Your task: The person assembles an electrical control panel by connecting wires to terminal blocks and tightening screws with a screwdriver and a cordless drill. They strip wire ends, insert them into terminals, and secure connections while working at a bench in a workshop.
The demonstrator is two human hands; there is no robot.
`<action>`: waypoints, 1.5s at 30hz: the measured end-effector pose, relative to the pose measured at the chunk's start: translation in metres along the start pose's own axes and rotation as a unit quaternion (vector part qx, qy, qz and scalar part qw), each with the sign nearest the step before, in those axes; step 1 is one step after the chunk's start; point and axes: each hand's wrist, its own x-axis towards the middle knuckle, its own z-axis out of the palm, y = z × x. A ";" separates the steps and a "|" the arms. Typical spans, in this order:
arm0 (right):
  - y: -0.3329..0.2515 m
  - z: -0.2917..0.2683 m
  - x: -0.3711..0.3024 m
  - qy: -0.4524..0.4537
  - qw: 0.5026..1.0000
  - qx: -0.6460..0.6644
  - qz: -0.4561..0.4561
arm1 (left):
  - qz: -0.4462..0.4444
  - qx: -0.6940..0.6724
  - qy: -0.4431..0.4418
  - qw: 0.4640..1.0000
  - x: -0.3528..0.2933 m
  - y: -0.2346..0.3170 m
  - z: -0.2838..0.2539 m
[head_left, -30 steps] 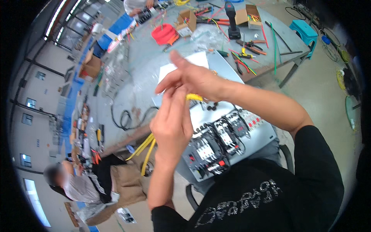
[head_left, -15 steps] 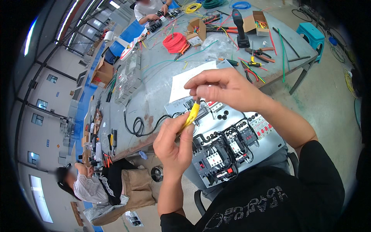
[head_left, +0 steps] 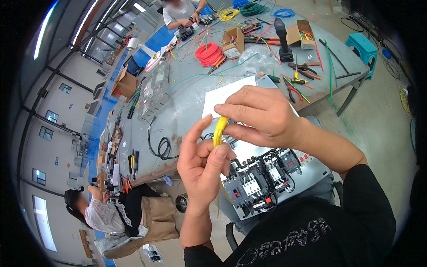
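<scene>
A short bundle of yellow wire (head_left: 218, 135) stands up between my two hands, over the panel on my lap. My left hand (head_left: 201, 167) grips its lower part between thumb and fingers, with the forefinger raised beside it. Thin yellow tails hang below that hand. My right hand (head_left: 262, 115) has thumb and fingertips closed on the bundle's top end, hiding the tip. Below my hands lies a metal mounting plate (head_left: 307, 175) with black contactors (head_left: 278, 171), a breaker (head_left: 235, 192) and black wiring.
The grey table ahead carries a white sheet (head_left: 218, 98), a coil of red wire (head_left: 209, 55), a cordless screwdriver (head_left: 283, 42), pliers (head_left: 294, 92) and small cardboard boxes (head_left: 234, 42). One person (head_left: 178, 15) works at the far side; another (head_left: 106, 213) sits at left. A teal stool (head_left: 362, 49) stands right.
My right hand has closed onto the yellow wire's top end, covering the dark tip that showed before. My left forefinger has lifted, and the view has shifted slightly.
</scene>
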 end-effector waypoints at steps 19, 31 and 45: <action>0.028 0.021 0.052 0.131 0.979 0.031 -0.152 | 0.085 0.067 0.019 0.994 0.077 0.050 0.029; 0.043 0.023 0.058 0.079 0.990 -0.008 -0.120 | 0.031 -0.009 0.064 0.997 0.092 0.061 0.049; 0.042 0.033 0.071 0.076 0.988 0.022 -0.129 | 0.098 -0.024 0.073 0.992 0.101 0.052 0.038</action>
